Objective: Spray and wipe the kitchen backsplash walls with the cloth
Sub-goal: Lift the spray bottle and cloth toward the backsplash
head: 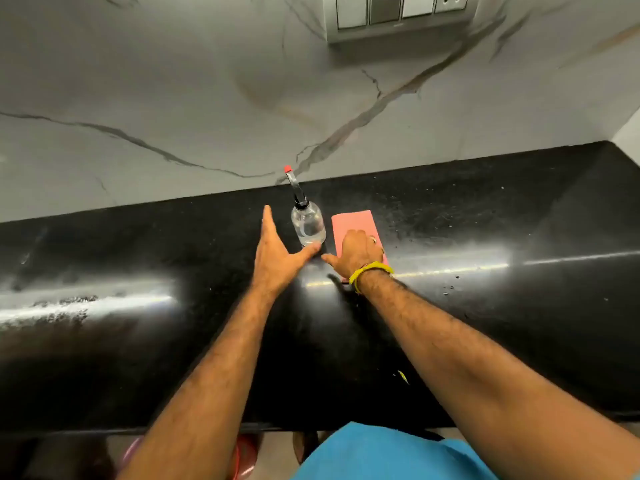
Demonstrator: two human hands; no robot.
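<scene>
A clear spray bottle (pixel 307 226) with a black sprayer and red nozzle tip stands upright on the black countertop (pixel 485 216), near the marble-look backsplash wall (pixel 173 81). My left hand (pixel 277 256) is spread open just left of the bottle, with the thumb tip at the bottle's base and the fingers straight. A folded pink cloth (pixel 349 223) lies flat just right of the bottle. My right hand (pixel 356 252) rests on the cloth's near half, fingers bent downward onto it; a yellow band circles that wrist.
A switch and socket panel (pixel 398 12) is mounted high on the wall. The countertop's far right end meets a white side wall (pixel 628 133). Small droplets speckle the counter to the right (pixel 450 289). The counter's front edge runs just before my blue shirt (pixel 381 452).
</scene>
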